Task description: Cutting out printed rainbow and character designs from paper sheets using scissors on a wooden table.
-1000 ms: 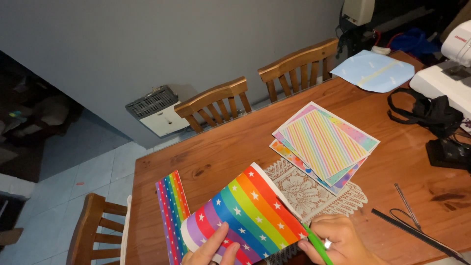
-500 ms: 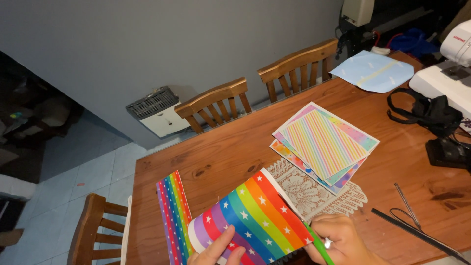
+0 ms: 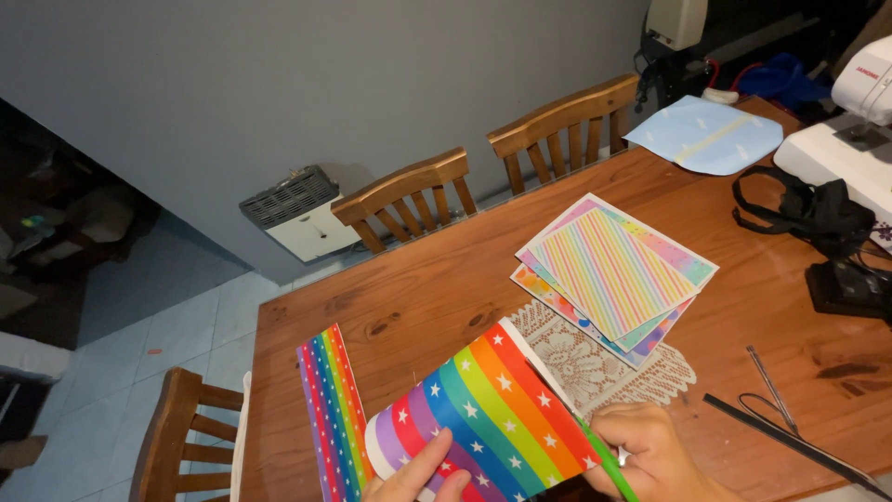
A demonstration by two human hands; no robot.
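Observation:
A rainbow-striped paper sheet with white stars (image 3: 488, 409) curls upward near the table's front edge. My left hand (image 3: 423, 476) pinches its lower left edge with fingers on the purple and pink stripes. My right hand (image 3: 650, 455) grips a green-handled tool (image 3: 609, 460), likely scissors, at the sheet's right edge. A narrow rainbow strip (image 3: 333, 414) lies flat on the table just left of the sheet. A white lace doily (image 3: 595, 367) lies under and behind the sheet.
A stack of striped patterned papers (image 3: 613, 270) lies mid-table. A light blue sheet (image 3: 706, 135), a white sewing machine (image 3: 850, 130), a black cord and pedal (image 3: 822, 232) and thin metal tools (image 3: 771, 381) sit at right. Wooden chairs (image 3: 409, 195) line the far edge.
The curled rainbow sheet has shifted and unrolled a little toward the right. My left fingers have slid along its lower edge. My right hand stays at the sheet's right edge.

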